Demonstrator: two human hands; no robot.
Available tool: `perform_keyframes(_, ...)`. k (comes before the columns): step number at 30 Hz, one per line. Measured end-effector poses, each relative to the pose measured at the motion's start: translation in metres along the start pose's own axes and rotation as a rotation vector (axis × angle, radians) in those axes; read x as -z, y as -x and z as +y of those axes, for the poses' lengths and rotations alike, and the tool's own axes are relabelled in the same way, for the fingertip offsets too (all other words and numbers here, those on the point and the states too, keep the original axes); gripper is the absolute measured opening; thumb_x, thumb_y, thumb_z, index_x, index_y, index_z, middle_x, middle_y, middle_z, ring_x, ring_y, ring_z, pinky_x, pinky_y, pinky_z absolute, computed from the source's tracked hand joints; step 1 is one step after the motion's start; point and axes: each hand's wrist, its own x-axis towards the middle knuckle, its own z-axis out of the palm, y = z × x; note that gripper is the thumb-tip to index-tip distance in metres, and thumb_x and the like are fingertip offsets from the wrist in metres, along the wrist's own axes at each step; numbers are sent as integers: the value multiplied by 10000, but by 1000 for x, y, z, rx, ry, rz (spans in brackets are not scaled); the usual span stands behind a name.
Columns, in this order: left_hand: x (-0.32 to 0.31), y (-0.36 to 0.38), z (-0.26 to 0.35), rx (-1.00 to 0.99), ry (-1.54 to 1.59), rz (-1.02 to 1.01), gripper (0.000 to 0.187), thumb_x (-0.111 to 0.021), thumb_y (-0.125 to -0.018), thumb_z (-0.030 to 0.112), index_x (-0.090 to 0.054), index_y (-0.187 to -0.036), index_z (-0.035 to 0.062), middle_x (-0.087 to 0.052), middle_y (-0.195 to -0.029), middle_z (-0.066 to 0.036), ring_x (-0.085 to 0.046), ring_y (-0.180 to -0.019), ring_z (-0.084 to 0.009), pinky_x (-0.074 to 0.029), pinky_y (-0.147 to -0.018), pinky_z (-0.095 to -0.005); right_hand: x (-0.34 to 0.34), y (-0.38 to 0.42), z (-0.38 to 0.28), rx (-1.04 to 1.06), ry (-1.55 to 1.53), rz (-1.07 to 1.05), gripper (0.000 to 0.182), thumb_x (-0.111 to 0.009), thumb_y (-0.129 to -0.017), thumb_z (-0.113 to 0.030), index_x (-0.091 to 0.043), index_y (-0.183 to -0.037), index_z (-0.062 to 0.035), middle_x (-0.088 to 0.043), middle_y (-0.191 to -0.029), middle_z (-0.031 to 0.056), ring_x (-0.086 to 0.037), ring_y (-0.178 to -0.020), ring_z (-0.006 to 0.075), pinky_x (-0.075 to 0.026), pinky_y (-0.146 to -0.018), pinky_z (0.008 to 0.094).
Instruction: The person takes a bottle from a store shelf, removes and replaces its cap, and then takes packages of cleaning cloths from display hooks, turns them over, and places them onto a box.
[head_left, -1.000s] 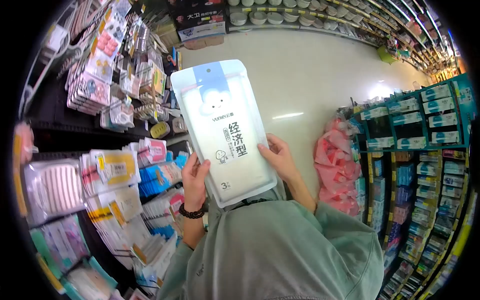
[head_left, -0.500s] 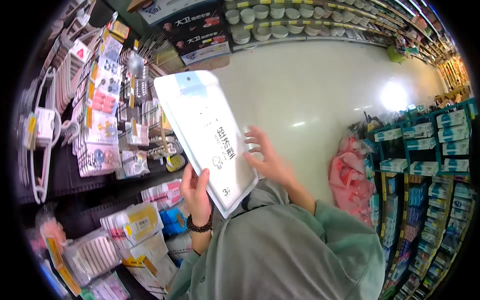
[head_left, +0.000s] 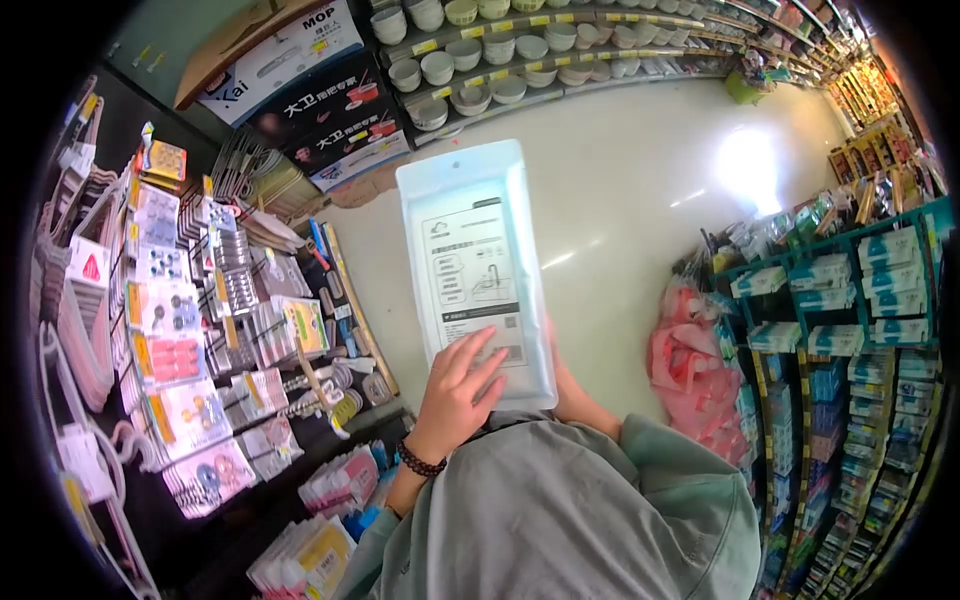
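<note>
A flat, pale blue and white plastic packet [head_left: 470,200] is upright in front of my torso, its printed back facing me. The print includes a drawing of a tap over a sink, a barcode and small text. My left hand [head_left: 455,395], a dark bead bracelet on the wrist, lies over the packet's lower left with its fingers stretched and slightly apart on the surface. Behind the lower right edge, my right hand [head_left: 562,375] supports the packet; most of its fingers are hidden.
Hooks and hangers [head_left: 75,310] fill the rack on my left. Mop boxes [head_left: 330,100] are stacked at the back, beside shelves of bowls [head_left: 470,55]. To the right hang pink bags [head_left: 690,350], next to a teal rack [head_left: 780,305] of packaged goods.
The packet has turned from its front, with large characters, to its back. My left hand has shifted from its edge onto its face. My right hand, free before, is now behind it.
</note>
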Motion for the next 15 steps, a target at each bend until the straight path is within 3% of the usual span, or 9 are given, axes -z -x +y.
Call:
perform_keyframes(5, 55, -66, -50, 23, -211, -111, 494, -708, -873, 160, -607, -1353, 106, -418, -1522, -137, -354, -1411, -389, -303, -1150, -555, 9, -79, -61, 104, -128, -200, 619, -377, -1063, -466, -437, -1446, 16, -507, -1445, 145, -531, -1291, 310, -523, -1005, 449)
perform_keyframes(15, 131, -146, -126, 93, -222, 87, 516, -702, -857, 93, -610, -1363, 141, -418, -1521, -154, -376, -1392, -430, -357, -1128, -558, -54, -205, -130, 85, -253, -410, 611, -412, -1055, -408, -406, -1468, 42, -517, -1430, 183, -530, -1291, 346, -511, -1021, 473)
